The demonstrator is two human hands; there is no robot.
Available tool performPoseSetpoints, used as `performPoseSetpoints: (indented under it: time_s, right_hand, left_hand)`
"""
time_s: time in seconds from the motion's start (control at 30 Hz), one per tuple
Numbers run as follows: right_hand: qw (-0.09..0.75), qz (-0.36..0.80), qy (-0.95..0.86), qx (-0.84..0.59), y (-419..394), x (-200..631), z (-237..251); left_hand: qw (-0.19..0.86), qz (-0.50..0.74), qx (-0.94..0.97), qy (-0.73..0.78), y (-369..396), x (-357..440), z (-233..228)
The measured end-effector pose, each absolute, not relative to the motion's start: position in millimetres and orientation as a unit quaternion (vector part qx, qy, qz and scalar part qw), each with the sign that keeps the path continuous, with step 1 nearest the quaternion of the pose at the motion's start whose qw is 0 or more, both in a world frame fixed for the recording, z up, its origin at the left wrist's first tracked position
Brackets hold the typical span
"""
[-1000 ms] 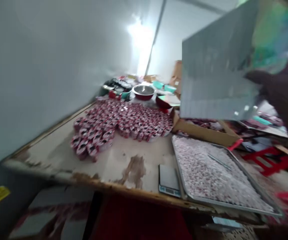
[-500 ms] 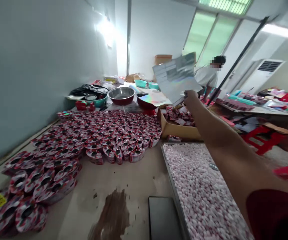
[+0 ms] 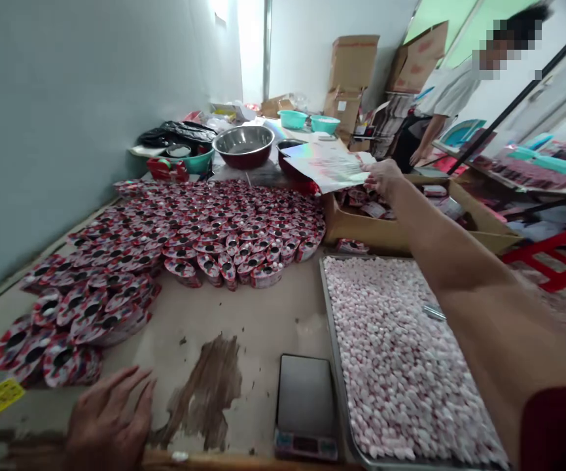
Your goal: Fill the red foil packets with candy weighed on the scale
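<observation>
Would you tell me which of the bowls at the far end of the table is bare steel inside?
The big steel bowl beside the black bag; the two small bowls behind it are teal plastic.

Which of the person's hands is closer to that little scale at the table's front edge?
The left hand. It rests flat on the table just left of the scale. The right hand is stretched far back over the cardboard box, holding shiny sheets.

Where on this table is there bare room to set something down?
Bare tabletop lies between the red packets, the scale and the left hand. The tray of candies, cardboard box and bowls crowd elsewhere.
</observation>
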State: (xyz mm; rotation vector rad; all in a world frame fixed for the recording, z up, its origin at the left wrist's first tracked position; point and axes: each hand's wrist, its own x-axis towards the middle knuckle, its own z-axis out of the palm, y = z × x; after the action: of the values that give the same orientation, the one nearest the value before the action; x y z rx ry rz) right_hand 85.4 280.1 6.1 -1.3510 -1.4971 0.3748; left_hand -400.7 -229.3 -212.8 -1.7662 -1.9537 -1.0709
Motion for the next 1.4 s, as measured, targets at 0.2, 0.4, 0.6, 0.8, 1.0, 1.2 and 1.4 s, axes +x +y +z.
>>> performPoseSetpoints:
  time_s: [0.2,0.4,0.6,0.8,1.0,1.2,1.4]
  right_hand:
    - [0.470,0.238,-0.699,-0.483,144.7,83.2,0.4]
    - [0.193,0.117,-0.881,-0.415,27.1,10.8,-72.5]
    - [-0.062,0.111,-0.930,-0.345,-82.5,17.2,-95.3]
    - [-0.148,0.094,-0.928,-0.329,-141.2,11.2,-114.7]
    - [-0.104,0.055,-0.954,-0.274,-109.2,-7.3,-117.0]
    - [-0.109,0.023,-0.944,-0.310,-72.8,-29.1,-121.0]
    - [-0.025,-0.001,-0.925,-0.379,-88.1,-41.4,-124.3]
  left_hand:
    - [0.186,-0.313,-0.624,-0.692,-222.7,-390.0,-201.3]
    - [0.170,-0.300,-0.606,-0.717,-224.1,-394.0,-201.8]
    - [0.189,-0.335,-0.699,-0.602,-230.6,-344.4,-194.4]
    - [0.082,-0.318,-0.743,-0.583,-228.3,-281.1,-179.0]
    - [-0.039,-0.320,-0.725,-0.609,-221.7,-288.2,-184.4]
    - [-0.113,-0.173,-0.782,-0.588,-193.8,-260.3,-183.9]
    - [-0.067,-0.171,-0.765,-0.617,-155.1,-245.5,-181.5]
